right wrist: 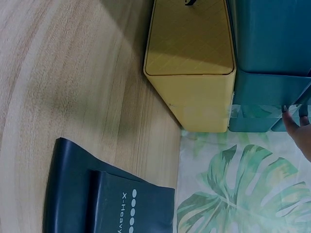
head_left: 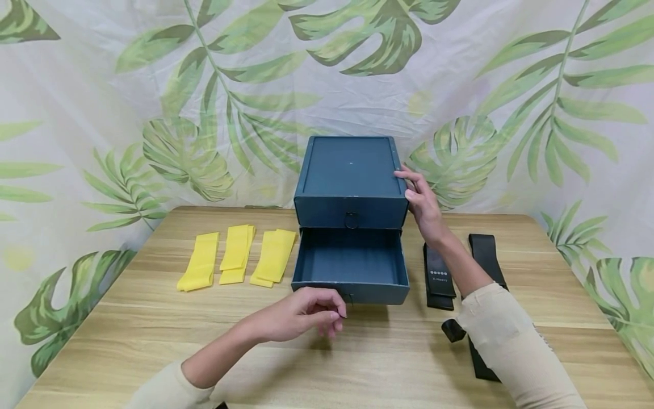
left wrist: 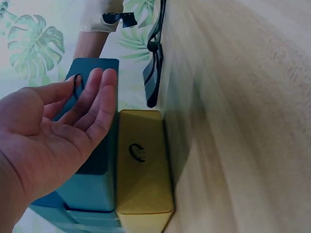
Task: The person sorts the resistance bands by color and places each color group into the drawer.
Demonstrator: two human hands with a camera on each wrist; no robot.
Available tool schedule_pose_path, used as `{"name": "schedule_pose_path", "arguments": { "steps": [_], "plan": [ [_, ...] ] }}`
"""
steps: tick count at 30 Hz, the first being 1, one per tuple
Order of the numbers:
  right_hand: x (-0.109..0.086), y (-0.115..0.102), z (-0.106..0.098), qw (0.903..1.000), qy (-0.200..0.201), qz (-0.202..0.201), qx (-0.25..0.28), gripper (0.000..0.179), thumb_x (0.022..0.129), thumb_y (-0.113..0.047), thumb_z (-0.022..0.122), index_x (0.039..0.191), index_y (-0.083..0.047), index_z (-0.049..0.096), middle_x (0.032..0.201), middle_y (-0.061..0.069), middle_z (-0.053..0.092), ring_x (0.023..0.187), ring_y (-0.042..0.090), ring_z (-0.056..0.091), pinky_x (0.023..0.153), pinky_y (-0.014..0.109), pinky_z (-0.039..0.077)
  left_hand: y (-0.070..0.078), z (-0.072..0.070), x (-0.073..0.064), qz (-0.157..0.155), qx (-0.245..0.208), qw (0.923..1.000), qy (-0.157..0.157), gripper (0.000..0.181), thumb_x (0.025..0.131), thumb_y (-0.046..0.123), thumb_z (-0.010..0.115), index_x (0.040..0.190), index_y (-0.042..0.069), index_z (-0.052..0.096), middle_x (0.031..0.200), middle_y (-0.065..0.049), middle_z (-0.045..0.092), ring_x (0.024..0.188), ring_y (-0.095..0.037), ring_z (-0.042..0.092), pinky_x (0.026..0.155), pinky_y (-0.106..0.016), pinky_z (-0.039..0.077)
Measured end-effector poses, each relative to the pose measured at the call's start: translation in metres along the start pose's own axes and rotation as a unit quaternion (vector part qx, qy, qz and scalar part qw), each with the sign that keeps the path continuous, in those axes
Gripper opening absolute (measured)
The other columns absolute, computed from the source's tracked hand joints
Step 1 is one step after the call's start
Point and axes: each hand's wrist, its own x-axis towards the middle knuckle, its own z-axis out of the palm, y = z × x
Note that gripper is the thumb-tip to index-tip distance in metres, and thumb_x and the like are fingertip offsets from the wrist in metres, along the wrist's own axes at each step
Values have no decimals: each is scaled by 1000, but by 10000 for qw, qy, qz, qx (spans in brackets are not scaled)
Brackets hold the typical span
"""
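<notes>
A dark blue drawer box (head_left: 352, 165) stands at the back of the table, its lower blue drawer (head_left: 378, 294) pulled out and nothing seen inside. Just in front of that drawer hovers my left hand (head_left: 306, 315), fingers loosely bent and holding nothing. A black pull ring (left wrist: 77, 86) shows beyond its thumb and fingers in the left wrist view. My right hand (head_left: 426, 210) rests its fingers on the right side and top edge of the box. Beneath the blue drawers, a yellow drawer (left wrist: 146, 179) appears in both wrist views; the head view hides it.
Folded yellow bands (head_left: 199, 261) lie in a row left of the box. A folded black band (head_left: 436, 278) marked X-Heavy lies to its right, with another black band (head_left: 485, 255) partly under the right arm. A leaf-patterned cloth (head_left: 245, 85) hangs behind the table.
</notes>
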Motion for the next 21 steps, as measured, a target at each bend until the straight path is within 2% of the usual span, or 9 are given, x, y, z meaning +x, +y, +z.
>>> {"name": "schedule_pose_path", "arguments": {
  "steps": [3,6,9,12,15,17,18,19,21],
  "plan": [
    [0,0,0,10000,-13,-2,-11,46,101,-19,40,144,-4,48,171,12,18,159,33,14,125,59,15,7,-10,-8,-102,189,9991,-356,27,109,14,53,132,4,63,110,-12,71,97,-32,71,91,-39,60],
    [0,0,-1,10000,-16,-6,-25,46,101,-19,40,144,-4,49,171,13,18,159,32,14,125,59,15,15,-26,-20,40,309,9966,-760,36,109,13,53,143,3,58,113,-8,71,100,-23,70,93,-35,58],
    [0,0,-1,10000,11,-40,-6,46,101,-18,41,143,-5,50,171,15,17,158,33,14,125,58,16,20,-48,-32,344,209,9945,-964,35,109,9,52,142,-1,58,113,-14,70,102,-22,69,93,-36,59],
    [0,-1,-1,10000,18,-83,-15,46,101,-18,41,143,-4,50,171,16,17,159,34,13,126,58,14,21,-73,-42,684,22,9928,-982,29,108,2,52,134,-5,63,110,-20,71,99,-23,70,88,-37,61],
    [0,-1,0,9999,-2,-113,-44,46,101,-18,41,143,-3,49,170,17,17,159,34,11,126,59,11,16,-99,-49,817,-12,9952,-529,24,106,-2,53,124,-6,67,104,-19,73,90,-23,71,78,-36,61],
    [0,-1,0,9999,-4,-114,-57,46,101,-18,41,143,-2,49,170,16,18,159,34,10,126,59,10,9,-115,-49,685,81,9975,127,21,106,0,54,120,-6,68,100,-16,73,87,-23,71,74,-35,61],
    [0,-1,0,9999,-3,-110,-49,46,101,-18,41,143,-2,49,170,15,18,159,35,10,126,59,9,5,-121,-48,514,178,9970,549,20,106,1,55,119,-5,68,98,-14,73,86,-22,71,73,-34,61],
    [0,0,0,9999,-3,-105,-48,46,101,-18,41,143,-2,49,170,15,18,159,35,10,126,59,9,0,-127,-47,306,319,9943,970,19,106,4,56,118,-6,68,98,-12,73,85,-21,70,72,-32,60],
    [0,0,0,9999,-12,-91,-45,46,101,-19,41,143,-3,49,171,15,18,159,34,9,126,59,8,-13,-137,-41,-110,757,9818,1737,21,106,7,57,119,-7,68,98,-11,72,84,-20,70,71,-30,60]
  ]
}}
